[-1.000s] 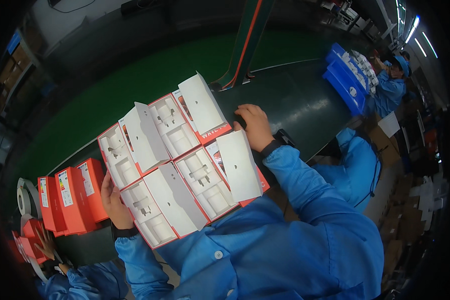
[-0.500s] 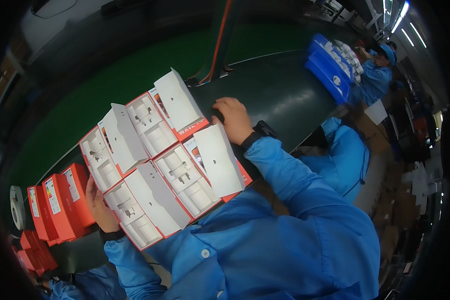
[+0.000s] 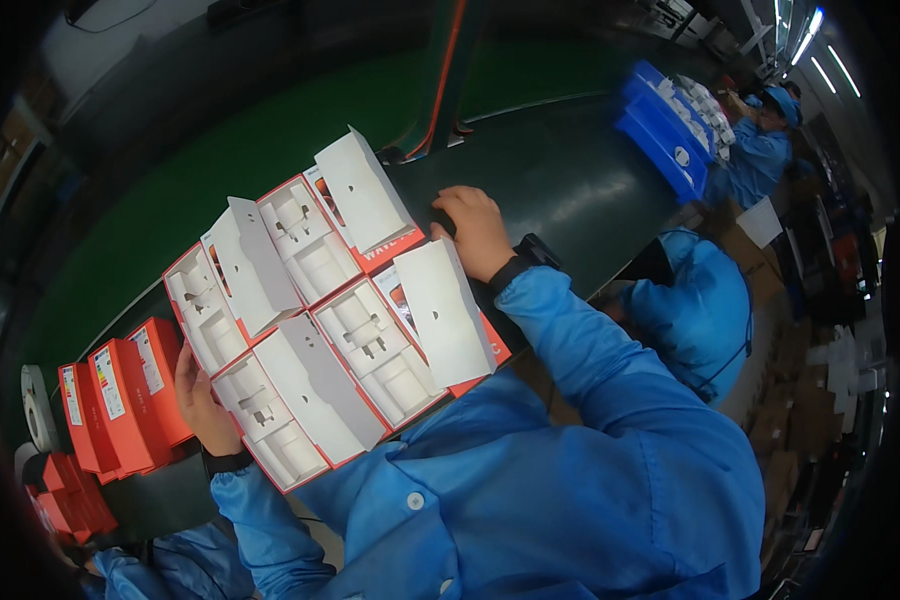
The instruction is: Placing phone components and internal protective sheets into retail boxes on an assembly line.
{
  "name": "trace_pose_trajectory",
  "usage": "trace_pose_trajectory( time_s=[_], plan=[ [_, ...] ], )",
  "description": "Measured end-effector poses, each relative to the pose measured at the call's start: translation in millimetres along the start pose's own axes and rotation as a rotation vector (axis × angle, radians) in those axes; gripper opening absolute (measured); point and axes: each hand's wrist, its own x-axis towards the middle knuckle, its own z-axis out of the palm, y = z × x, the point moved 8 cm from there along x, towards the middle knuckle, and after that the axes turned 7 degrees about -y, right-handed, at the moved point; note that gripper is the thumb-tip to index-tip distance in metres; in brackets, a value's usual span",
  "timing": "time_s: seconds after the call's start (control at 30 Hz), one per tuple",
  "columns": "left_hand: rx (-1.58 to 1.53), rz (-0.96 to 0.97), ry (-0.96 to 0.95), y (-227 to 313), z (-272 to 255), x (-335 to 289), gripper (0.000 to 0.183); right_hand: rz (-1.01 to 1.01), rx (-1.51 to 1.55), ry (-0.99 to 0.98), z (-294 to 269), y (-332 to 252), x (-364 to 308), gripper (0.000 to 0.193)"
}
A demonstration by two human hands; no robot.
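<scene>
Several open red boxes (image 3: pixel 398 250) stand pressed together in a block in front of me, their near corner reaching past the bench edge. Each has a white inner tray (image 3: pixel 362 330) with plug-shaped recesses, and a white flap (image 3: pixel 320 385) folded over beside it. Printed leaflets (image 3: pixel 395 297) peek out under some flaps. My left hand (image 3: pixel 208 408) lies along the block's left side, fingers stretched against a box. Beside the right end, my right hand (image 3: pixel 475 232) rests over the bench, fingers bent and thumb apart, with no held thing visible. Its fingertips' undersides are hidden.
Upright red boxes (image 3: pixel 130 400) stand at left, near a white tape roll (image 3: pixel 37 405) and smaller red boxes (image 3: pixel 70 495). A blue bin (image 3: pixel 660 130) with white parts stands far right on the dark green bench (image 3: pixel 560 180). Blue-clad co-workers sit at right and lower left.
The whole view has shifted slightly. The boxes and both hands keep nearly the same places relative to each other. The co-worker beside me at right has moved a little.
</scene>
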Motion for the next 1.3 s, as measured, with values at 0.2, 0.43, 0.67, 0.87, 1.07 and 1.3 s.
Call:
trace_pose_trajectory(
  time_s=[0.2, 0.43, 0.67, 0.87, 1.07, 1.3],
  plan=[
    [0.003, -0.016, 0.010, 9.3, 4.9, -1.6, 0.049, -0.004, 0.001, -0.002, 2.3, 0.1, 0.0, 0.033],
    [0.038, -0.001, 0.005, 5.6, 0.2, -0.6, 0.052, 0.003, -0.011, 0.006, -2.9, -2.8, -0.9, 0.033],
    [-0.072, -0.007, -0.047, -4.1, 2.5, 0.1, 0.050, -0.011, -0.014, 0.018, -1.7, 1.4, -2.4, 0.033],
    [0.224, 0.043, -0.089, -3.9, -7.5, 4.1, 0.050, -0.057, -0.010, 0.037, -1.2, -2.0, 0.2, 0.034],
    [0.097, 0.000, -0.062, 2.7, -1.5, 6.8, 0.053, 0.005, 0.046, 0.040, -1.2, -2.8, -4.7, 0.033],
    [0.166, -0.020, -0.088, 1.7, -8.7, 10.3, 0.055, -0.001, 0.057, 0.054, -4.3, -5.7, -3.4, 0.032]
  ],
)
